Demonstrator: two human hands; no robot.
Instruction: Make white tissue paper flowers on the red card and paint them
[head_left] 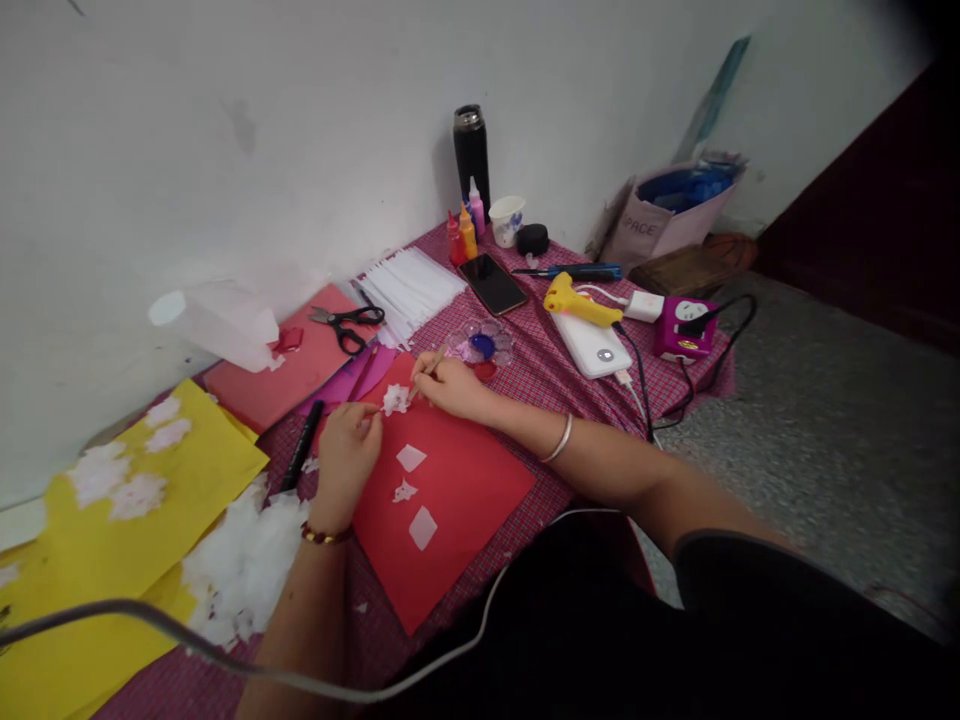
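Note:
A small white cut-paper snowflake (396,399) lies near the far corner of a red paper sheet (472,480). My left hand (349,450) is at its left side, with thumb and forefinger closed at the edge. From the right, my right hand (454,385) pinches a slim, tan paintbrush (437,360), its lower end at the snowflake's right edge. Nearer to me on the red sheet are a white folded paper piece (411,458), a small cut-out star (404,490) and a white paper diamond (423,528). A flower-shaped paint palette (499,343) with blue and red paint sits just beyond my right hand.
Black scissors (349,325), a marker (302,445), white sticks (412,290) and a phone (492,282) surround the sheet. Yellow paper (202,450) with cut-outs is left. A yellow glue gun (581,302) lies on a power bank (592,345). A cable (480,625) crosses the foreground.

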